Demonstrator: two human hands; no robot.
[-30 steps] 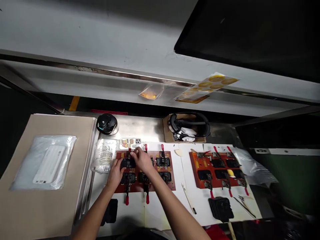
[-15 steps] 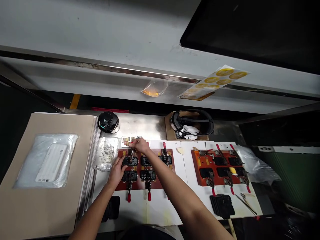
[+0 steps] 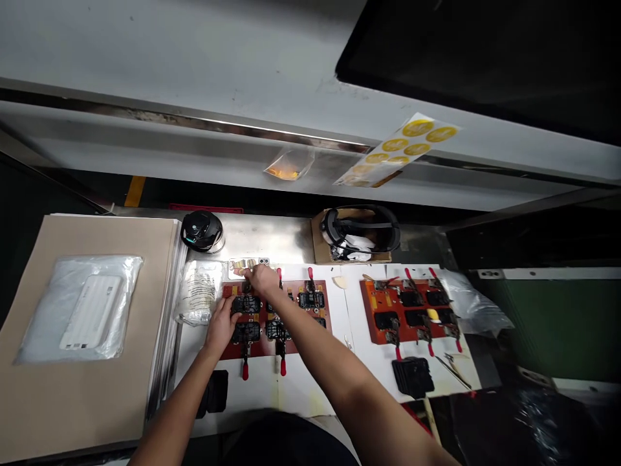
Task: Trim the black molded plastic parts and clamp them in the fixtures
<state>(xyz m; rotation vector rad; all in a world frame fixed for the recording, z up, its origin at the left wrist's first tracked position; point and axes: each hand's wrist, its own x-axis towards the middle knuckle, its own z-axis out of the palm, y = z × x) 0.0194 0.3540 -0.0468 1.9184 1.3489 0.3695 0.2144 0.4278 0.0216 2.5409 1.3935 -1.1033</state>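
My left hand (image 3: 222, 325) lies on a black module (image 3: 245, 304) at the left of a red fixture board (image 3: 323, 304), its fingers over the module's edge. My right hand (image 3: 262, 280) reaches across the board's top edge, its fingertips at a small sticker sheet (image 3: 247, 265) with tan and yellow labels. The hand covers part of that sheet. Several black modules sit in the board, held by toggle clamps with red handles (image 3: 245, 370). My right forearm hides the board's middle.
A second red fixture (image 3: 376, 317) with black modules and tweezers (image 3: 453, 372) lies right. A plastic bag (image 3: 201, 294) lies left of the board, beyond it a bagged white item (image 3: 80, 310) on a tan board (image 3: 82, 408). A steel ledge lies behind.
My right hand has moved up from above the modules to the sticker sheet. My left hand stays on the module. The whole view has shifted slightly.
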